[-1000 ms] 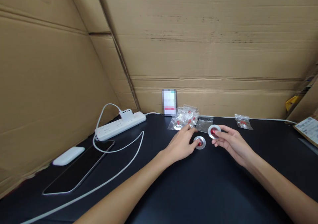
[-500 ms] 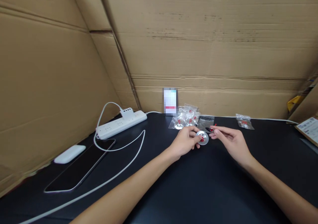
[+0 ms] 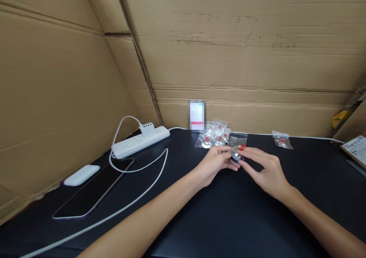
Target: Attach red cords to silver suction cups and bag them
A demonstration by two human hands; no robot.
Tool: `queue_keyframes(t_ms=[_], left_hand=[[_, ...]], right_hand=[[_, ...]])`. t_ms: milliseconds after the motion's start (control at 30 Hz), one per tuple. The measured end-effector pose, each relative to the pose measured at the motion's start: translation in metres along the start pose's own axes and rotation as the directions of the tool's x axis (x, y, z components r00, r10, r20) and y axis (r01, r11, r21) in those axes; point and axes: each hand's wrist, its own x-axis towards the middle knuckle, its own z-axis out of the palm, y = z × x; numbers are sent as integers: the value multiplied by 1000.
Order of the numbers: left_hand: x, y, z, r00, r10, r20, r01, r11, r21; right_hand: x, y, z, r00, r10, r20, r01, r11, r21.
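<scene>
Between my hands are two small silver finger cymbals, held close together with one partly over the other. The upper finger cymbal (image 3: 236, 152) has a red cord loop (image 3: 243, 147) sticking up beside it, and my right hand (image 3: 264, 166) pinches it by thumb and fingertips. My left hand (image 3: 215, 164) is closed on the lower finger cymbal (image 3: 235, 161), of which mostly the rim shows. I cannot tell whether the two rims touch. Just behind my hands lies a clear plastic bag (image 3: 238, 139).
Bagged silver discs with red cords (image 3: 219, 136) lie at the back, and another small bag (image 3: 282, 140) to the right. A blurred-screen phone (image 3: 197, 116) leans on the cardboard wall (image 3: 243, 67). Left are a power strip (image 3: 134, 146), white cable, dark tablet (image 3: 94, 193) and white case (image 3: 82, 174).
My right hand has moved left and turned its finger cymbal over onto the one in my left hand. The left one's face, visible before, is now mostly covered.
</scene>
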Motion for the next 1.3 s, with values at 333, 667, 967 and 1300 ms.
queue_keyframes(t_ms=[333, 667, 967, 1300], left_hand=[[-1, -4, -1, 1000, 16, 9, -16, 1000, -19], [-1, -8, 1, 996, 89, 13, -90, 992, 92], [1, -14, 3, 982, 180, 52, -186, 917, 352], [1, -16, 0, 952, 277, 127, -302, 793, 529]], right_hand=[[2, 1, -1, 998, 29, 59, -31, 999, 34], [3, 0, -3, 992, 114, 46, -113, 993, -14], [6, -4, -4, 993, 113, -20, -114, 989, -98], [5, 4, 0, 935, 352, 47, -354, 911, 214]])
